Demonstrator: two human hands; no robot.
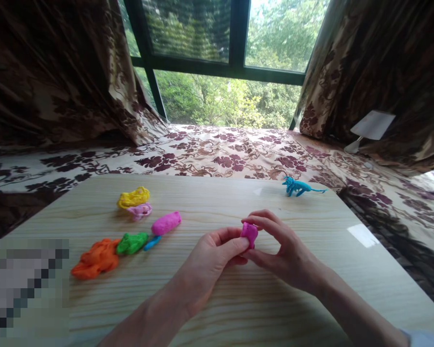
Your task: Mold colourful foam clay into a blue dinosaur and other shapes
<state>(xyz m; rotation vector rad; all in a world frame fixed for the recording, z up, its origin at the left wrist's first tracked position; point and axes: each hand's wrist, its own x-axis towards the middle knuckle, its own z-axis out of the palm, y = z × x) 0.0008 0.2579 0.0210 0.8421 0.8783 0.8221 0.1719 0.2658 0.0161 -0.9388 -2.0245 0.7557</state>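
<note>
Both my hands meet over the middle of a light wooden table (238,308). Between their fingertips sits a small magenta lump of clay (249,233). My left hand (211,262) pinches it from the left with thumb and fingers. My right hand (280,248) curls around it from the right and above. To the left lie more clay pieces: a pink roll (166,223), a yellow lump (133,197), a pale pink piece (140,210), a green lump (131,243), a small blue bit (152,243) and an orange lump (96,259).
A blue clay animal figure (299,186) stands near the table's far right edge. Behind the table is a floral-patterned cushion ledge (220,154) under a window, with dark patterned curtains on both sides. A white lamp (369,127) sits at the right.
</note>
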